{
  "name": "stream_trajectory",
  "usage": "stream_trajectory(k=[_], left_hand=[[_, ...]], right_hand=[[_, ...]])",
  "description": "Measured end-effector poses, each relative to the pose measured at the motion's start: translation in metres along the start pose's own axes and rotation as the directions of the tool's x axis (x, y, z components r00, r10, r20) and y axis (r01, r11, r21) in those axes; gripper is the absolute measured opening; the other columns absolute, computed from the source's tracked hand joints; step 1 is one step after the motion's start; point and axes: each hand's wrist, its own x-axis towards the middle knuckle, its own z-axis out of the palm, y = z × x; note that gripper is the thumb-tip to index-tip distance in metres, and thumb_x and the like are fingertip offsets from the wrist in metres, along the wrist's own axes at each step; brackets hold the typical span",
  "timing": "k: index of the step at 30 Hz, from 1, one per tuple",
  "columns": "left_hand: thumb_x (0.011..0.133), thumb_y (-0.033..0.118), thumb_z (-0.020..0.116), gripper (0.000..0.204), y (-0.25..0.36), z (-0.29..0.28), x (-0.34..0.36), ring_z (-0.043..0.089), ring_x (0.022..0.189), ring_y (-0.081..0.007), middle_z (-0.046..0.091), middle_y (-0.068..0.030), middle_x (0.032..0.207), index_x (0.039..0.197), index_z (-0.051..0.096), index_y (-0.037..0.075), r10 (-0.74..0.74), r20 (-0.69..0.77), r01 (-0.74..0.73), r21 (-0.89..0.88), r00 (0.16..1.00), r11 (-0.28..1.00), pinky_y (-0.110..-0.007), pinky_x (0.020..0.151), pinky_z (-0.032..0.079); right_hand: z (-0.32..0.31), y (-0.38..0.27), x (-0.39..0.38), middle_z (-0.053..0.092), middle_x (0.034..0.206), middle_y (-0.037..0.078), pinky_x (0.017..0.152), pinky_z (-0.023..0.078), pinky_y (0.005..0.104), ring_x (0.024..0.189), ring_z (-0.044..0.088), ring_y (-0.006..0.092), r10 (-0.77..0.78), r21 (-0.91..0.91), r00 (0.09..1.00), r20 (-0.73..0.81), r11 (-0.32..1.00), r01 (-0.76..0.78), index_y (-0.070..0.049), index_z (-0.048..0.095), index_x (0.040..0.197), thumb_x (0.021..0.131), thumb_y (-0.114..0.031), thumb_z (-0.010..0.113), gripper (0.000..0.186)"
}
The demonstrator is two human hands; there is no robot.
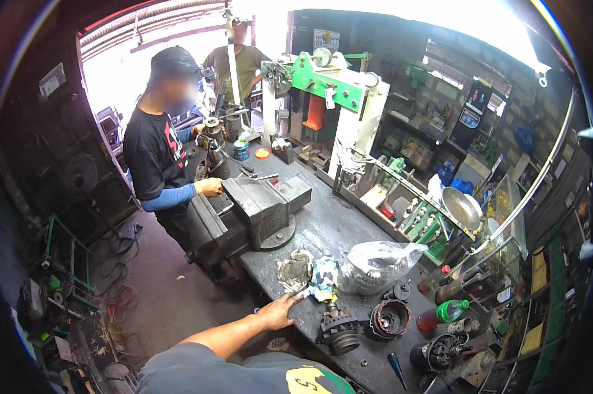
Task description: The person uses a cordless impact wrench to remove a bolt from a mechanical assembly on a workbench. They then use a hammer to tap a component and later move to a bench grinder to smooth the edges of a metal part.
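Observation:
My left hand rests at the near edge of the dark workbench, fingers stretched out. Its fingertips reach the lower edge of a crumpled grey rag and a blue, white and yellow cloth; whether they touch the cloth I cannot tell. Just right of the hand lies an alternator rotor with a grooved pulley. Beyond it sits a round housing with copper windings. A clear plastic bag with a metal part inside lies behind these. My right hand is out of view.
A large bench vise stands ahead. A co-worker is at the bench's left side, one hand at the vise. A bottle of red liquid, a screwdriver and a motor part lie at right. A green-and-white press stands behind.

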Motion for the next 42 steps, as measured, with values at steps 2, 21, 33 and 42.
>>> stream_trajectory(k=[2, 21, 33, 42], left_hand=[[0.091, 0.028, 0.081, 0.090, -0.021, -0.001, -0.015, 0.050, 0.145, -0.0426, 0.040, -0.0229, 0.163, 0.165, 0.033, 0.012, -0.066, 0.007, 0.066, 0.006, 0.998, 0.998, -0.047, 0.119, 0.047], [0.095, 0.025, 0.077, 0.069, -0.069, -0.028, -0.025, 0.060, 0.132, -0.0409, 0.059, -0.0201, 0.145, 0.156, 0.047, 0.013, -0.048, -0.136, 0.042, -0.049, 0.990, 0.998, -0.048, 0.113, 0.051], [0.095, 0.023, 0.078, 0.072, -0.020, 0.025, -0.056, 0.061, 0.133, -0.0408, 0.056, -0.0187, 0.153, 0.158, 0.044, 0.015, -0.067, -0.090, 0.052, -0.156, 0.994, 0.986, -0.047, 0.113, 0.053], [0.097, 0.027, 0.076, 0.073, -0.011, 0.024, -0.069, 0.054, 0.142, -0.0393, 0.050, -0.0172, 0.158, 0.160, 0.042, 0.014, -0.115, -0.056, 0.110, -0.086, 0.992, 0.990, -0.047, 0.118, 0.048]], right_hand=[[-0.058, -0.183, 0.008, 0.057, 0.145, 0.033, 0.103, 0.054, 0.0545, 0.128, 0.061, 0.0440, 0.292, 0.273, 0.896, 0.335, 0.880, -0.389, 0.005, 0.032, 0.162, 0.096, -0.038, 0.082, 0.093], [-0.087, -0.360, -0.005, 0.064, 0.143, 0.026, 0.113, 0.047, 0.0472, 0.133, 0.060, 0.0422, -0.024, 0.067, 0.163, 0.986, 0.963, -0.262, -0.010, 0.055, 0.155, 0.099, -0.055, 0.070, 0.074], [-0.053, -0.338, -0.006, 0.062, 0.148, 0.023, 0.114, 0.047, 0.0472, 0.136, 0.060, 0.0397, -0.218, 0.212, 0.003, 0.976, 0.947, -0.242, -0.014, 0.050, 0.159, 0.097, -0.047, 0.075, 0.074], [-0.072, -0.331, 0.011, 0.068, 0.129, 0.024, 0.099, 0.057, 0.0427, 0.109, 0.069, 0.0359, -0.058, 0.357, 0.647, 0.760, 0.869, -0.342, -0.001, 0.056, 0.148, 0.091, -0.039, 0.086, 0.075]])
